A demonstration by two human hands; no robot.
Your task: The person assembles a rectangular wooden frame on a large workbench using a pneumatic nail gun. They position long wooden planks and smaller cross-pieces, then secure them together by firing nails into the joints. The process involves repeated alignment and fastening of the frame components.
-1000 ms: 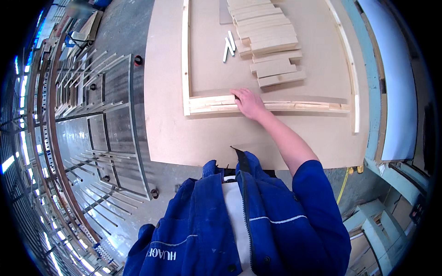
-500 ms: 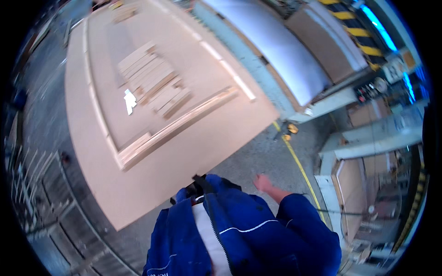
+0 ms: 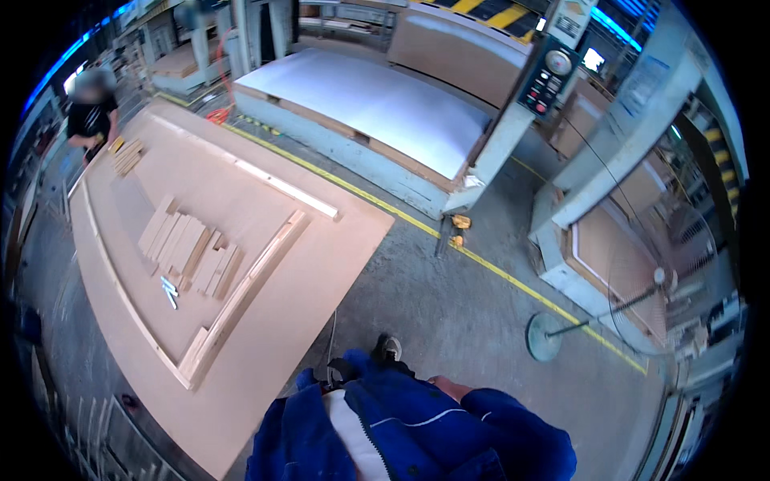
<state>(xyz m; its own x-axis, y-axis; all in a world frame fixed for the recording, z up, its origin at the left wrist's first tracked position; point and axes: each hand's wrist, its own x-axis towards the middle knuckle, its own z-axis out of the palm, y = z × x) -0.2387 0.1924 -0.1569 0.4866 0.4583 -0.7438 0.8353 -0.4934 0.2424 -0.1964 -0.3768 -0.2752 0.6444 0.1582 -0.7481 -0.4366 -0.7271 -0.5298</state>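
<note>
My right hand [image 3: 446, 387] hangs low beside my blue jacket, bare and partly hidden by it. Its fingers do not show clearly, and I make out nothing held in it. My left hand is out of sight. To my left lies a large brown board [image 3: 321, 293], its near corner beside me. Long pale wooden strips line it, among them a thick near strip [image 3: 249, 301] and a far-side strip [image 3: 277, 183]. Inside them rest several short wooden blocks [image 3: 180, 244] laid side by side, and small white pieces [image 3: 169, 293].
A yellow-and-black power tool [image 3: 459, 230] is on the floor near a yellow line [image 3: 545, 301]. Beyond stands a press with a white sheet [image 3: 369, 104] and a control panel [image 3: 550, 80]. A fan's round base [image 3: 545, 337] is to the right. A person [image 3: 92, 120] stands at the board's far end.
My view has swung up and to the right, so the board now appears further left. My right hand has come in from the side toward my jacket. The person beyond now shows more fully.
</note>
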